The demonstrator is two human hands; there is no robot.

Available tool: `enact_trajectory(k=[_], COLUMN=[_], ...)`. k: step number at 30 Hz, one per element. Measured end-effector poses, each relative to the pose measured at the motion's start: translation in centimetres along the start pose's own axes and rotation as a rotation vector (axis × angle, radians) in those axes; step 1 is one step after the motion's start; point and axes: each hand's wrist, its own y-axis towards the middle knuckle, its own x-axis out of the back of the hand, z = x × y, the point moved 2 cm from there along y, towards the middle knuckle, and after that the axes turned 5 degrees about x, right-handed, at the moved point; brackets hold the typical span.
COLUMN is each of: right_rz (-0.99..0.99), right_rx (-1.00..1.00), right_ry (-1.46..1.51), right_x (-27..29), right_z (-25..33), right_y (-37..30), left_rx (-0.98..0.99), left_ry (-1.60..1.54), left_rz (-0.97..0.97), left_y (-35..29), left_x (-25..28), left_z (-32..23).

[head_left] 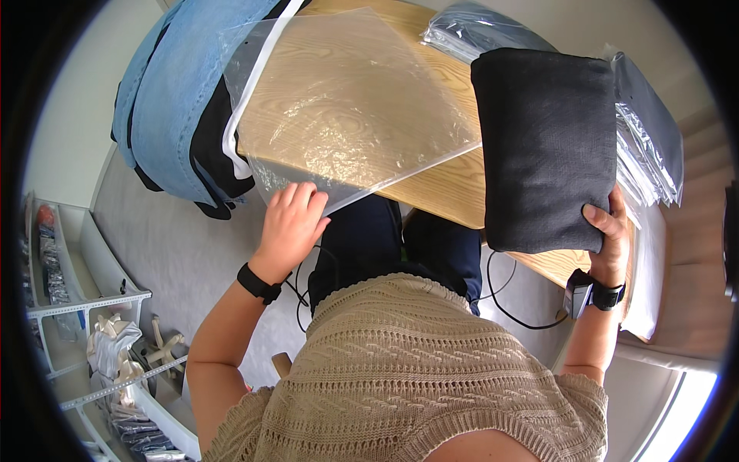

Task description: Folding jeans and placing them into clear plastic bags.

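My right hand (610, 231) grips a folded black garment (548, 146) by its lower right corner, thumb on top and fingers behind. The garment is held up over the right part of the table. A large clear plastic bag (362, 100) lies flat on the wooden table, and its near corner hangs past the edge. My left hand (291, 231) is at that near corner, fingers slightly bent over the film and thumb apart. Whether it pinches the film is hard to see.
Blue denim and black garments (165, 100) hang over the table's left end. Bagged garments (485, 31) lie at the far edge, with a bagged stack (650, 127) at the right. White shelving (92, 304) stands at lower left. A black cable (512, 316) loops beside my legs.
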Motion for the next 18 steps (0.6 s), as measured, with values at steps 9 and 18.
enact_trajectory(k=[9, 18], right_rz=[0.102, 0.283], right_rx=[0.005, 0.021], right_ry=[-0.035, -0.047], right_x=[-1.1, -2.9], right_z=[0.1, 0.8], right_y=[-0.7, -1.6], left_rx=[0.017, -0.010], left_ry=[-0.039, -0.110], left_rz=[-0.108, 0.085], left_y=[0.7, 4.2], left_x=[0.3, 3.8], left_z=[0.5, -0.8])
